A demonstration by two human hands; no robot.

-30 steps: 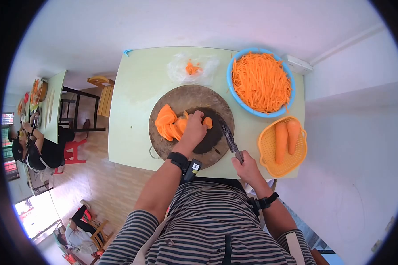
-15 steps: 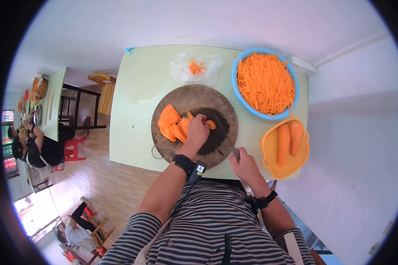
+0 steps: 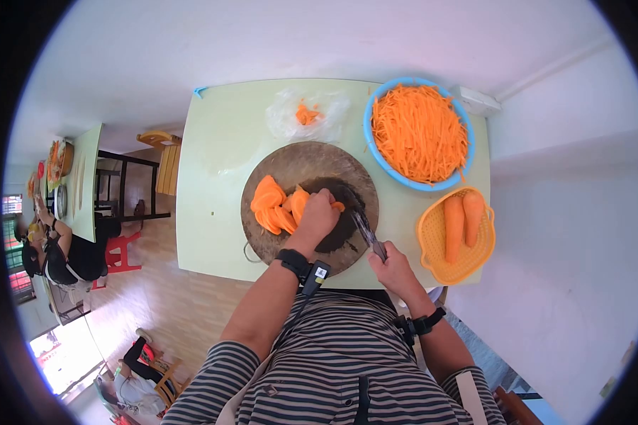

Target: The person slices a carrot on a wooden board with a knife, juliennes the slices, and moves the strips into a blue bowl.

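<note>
Knife [image 3: 362, 228] and carrot piece [image 3: 339, 207] lie close together over the right half of the round board [image 3: 312, 157], the blade just right of the piece. The left hand [image 3: 319, 217] has its fingers bunched narrow on the piece, whose orange end peeps out at the right of the fingertips; the rest is hidden, so its long axis cannot be told. The right hand [image 3: 394, 270] is closed round the knife handle at the board's near right edge. The blade slants from there toward the far left, seen nearly edge-on; whether it touches the wood cannot be told. The left hand is the nearer to the piece, and also to the heap of slices [image 3: 268, 202], which lies left of it on the board. A dark wet patch [image 3: 346, 230] spreads under and around the blade. On the right, the yellow basket [image 3: 486, 244] with two whole carrots [image 3: 463, 223] sits near the table's [image 3: 205, 170] right edge, apart from the board. The blue bowl [image 3: 369, 138] of shreds [image 3: 422, 131] stands far right, and the plastic bag [image 3: 282, 122] with scraps [image 3: 306, 115] lies just beyond the board's far rim.
</note>
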